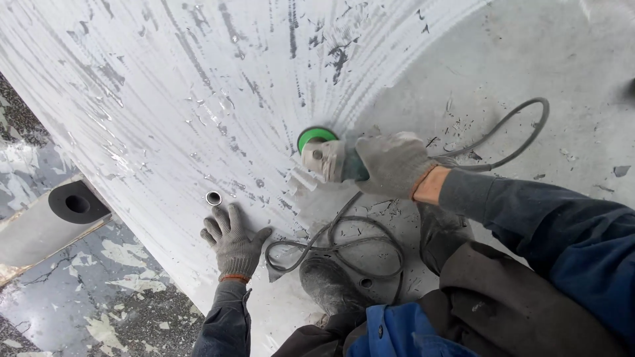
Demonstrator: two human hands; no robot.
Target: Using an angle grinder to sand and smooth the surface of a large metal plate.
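Nearest the camera, dust-covered shoes [334, 284] stand on the large white scratched slab [165, 99], amid loops of grey power cable [344, 246]. Just beyond, the left hand [233, 239], in a grey knitted glove, lies flat and open on the slab with fingers spread, holding nothing. A small round metal-rimmed hole [213, 198] sits just past its fingertips. Farther out, the right hand [393, 163], gloved likewise, is closed around the body of a grey handheld grinder with a green disc [317, 147], which presses on the slab near its middle. The cable curves away behind the wrist. At left, a black foam ring [77, 202] rests on a pale board beside the slab.
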